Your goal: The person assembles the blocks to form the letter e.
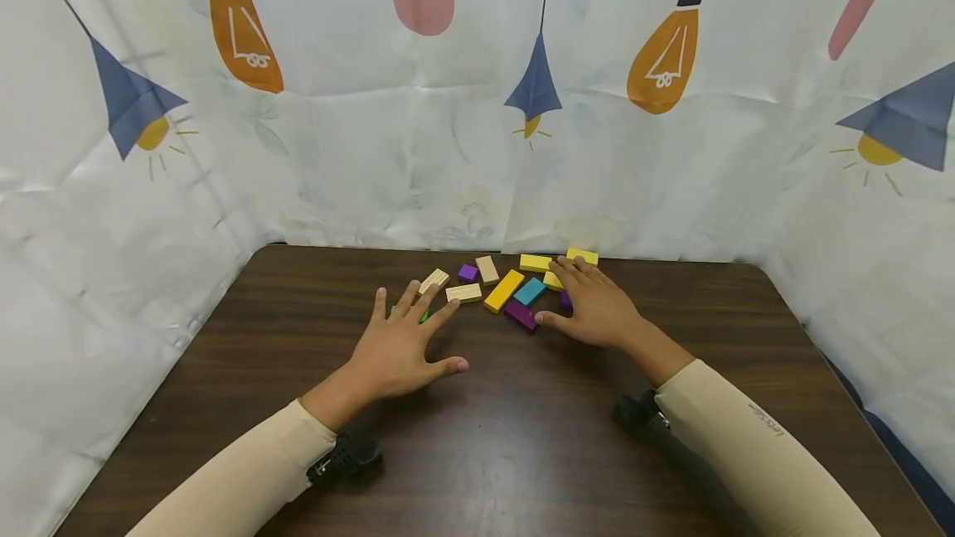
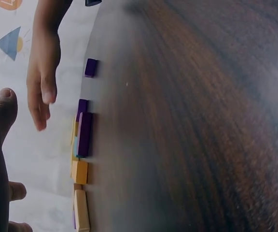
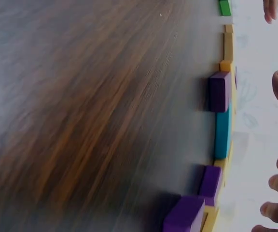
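Wooden blocks in several colours lie loosely grouped at the far side of the table. My left hand [image 1: 395, 355] is held with its fingers spread, over the group's left end, partly covering a green block [image 1: 424, 316]. Nearest its fingertips are plain wood blocks [image 1: 464, 293]. At the other end, my right hand [image 1: 597, 305] hovers with fingers extended, partly hiding a purple block [image 3: 210, 185] and a yellow block [image 1: 553, 281]. Between the hands lie an orange block [image 1: 503, 292], a blue block [image 1: 530, 292] and a longer purple block [image 1: 521, 315]. Neither hand holds anything.
The dark wood-grain table [image 1: 492, 454] reaches toward me beneath both forearms. A white printed curtain [image 1: 403, 172] hangs along its back and sides. Further yellow blocks [image 1: 535, 263] and a small purple block [image 1: 467, 273] lie close to the back edge. Each wrist wears a dark strap [image 1: 343, 461].
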Demonstrator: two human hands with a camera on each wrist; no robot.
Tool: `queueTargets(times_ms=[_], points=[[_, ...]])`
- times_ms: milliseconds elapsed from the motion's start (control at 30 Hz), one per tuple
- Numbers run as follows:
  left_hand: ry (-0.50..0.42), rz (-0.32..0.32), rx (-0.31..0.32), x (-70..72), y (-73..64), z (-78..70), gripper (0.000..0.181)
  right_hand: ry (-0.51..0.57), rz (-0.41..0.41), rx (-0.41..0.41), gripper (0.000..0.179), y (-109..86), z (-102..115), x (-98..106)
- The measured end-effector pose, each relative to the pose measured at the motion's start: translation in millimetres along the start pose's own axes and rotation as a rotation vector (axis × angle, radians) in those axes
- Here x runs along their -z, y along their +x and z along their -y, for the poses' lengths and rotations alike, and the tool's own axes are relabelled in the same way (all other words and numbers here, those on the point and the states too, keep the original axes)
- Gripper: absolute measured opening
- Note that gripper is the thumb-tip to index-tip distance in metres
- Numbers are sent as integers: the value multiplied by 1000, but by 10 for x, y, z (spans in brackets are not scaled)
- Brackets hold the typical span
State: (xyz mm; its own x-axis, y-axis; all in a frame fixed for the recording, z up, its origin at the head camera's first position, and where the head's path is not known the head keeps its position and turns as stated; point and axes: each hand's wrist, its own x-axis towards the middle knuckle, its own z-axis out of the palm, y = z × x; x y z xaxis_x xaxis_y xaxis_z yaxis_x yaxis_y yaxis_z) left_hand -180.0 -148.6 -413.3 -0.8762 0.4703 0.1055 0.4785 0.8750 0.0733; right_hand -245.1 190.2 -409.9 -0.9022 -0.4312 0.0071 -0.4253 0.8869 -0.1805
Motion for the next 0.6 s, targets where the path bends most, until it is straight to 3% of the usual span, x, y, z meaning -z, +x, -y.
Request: queueTargets(times_ms=[600], points=[[-11, -9, -15, -55, -41, -25, 89, -1, 56, 28, 96, 376, 248, -155]])
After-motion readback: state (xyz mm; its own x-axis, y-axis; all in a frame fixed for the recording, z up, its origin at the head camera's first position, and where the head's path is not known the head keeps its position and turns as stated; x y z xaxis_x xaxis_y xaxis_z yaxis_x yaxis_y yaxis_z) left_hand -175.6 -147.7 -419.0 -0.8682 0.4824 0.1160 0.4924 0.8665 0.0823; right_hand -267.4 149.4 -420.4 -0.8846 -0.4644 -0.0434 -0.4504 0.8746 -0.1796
